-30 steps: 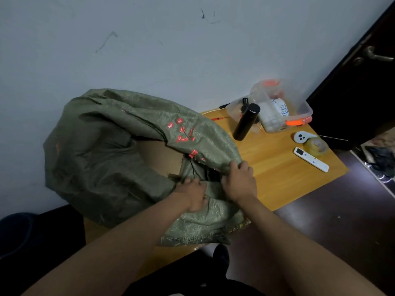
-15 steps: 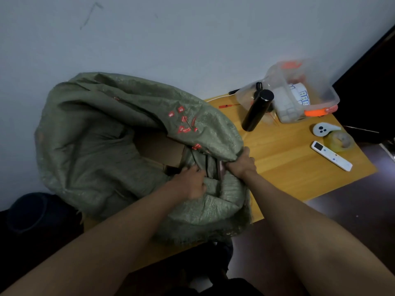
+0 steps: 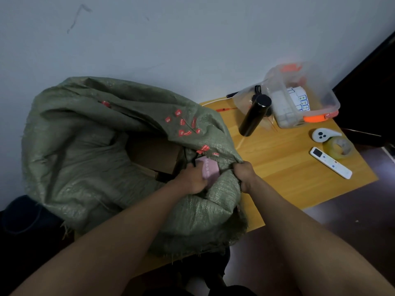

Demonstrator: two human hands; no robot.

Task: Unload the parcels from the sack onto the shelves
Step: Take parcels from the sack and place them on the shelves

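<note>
- left hand [image 3: 192, 180] grips the pink parcel [image 3: 210, 168] at the sack [image 3: 85, 167] mouth.
- right hand [image 3: 245, 176] pinches the sack rim, just right of the parcel.

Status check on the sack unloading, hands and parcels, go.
Left hand grips pink parcel at sack mouth. Right hand holds sack rim open. Cardboard box inside. No shelves in view.

slumped green woven sack [image 3: 89, 167] on the table, mouth open over brown box [image 3: 154, 153] and pink parcel [image 3: 209, 169]
</note>
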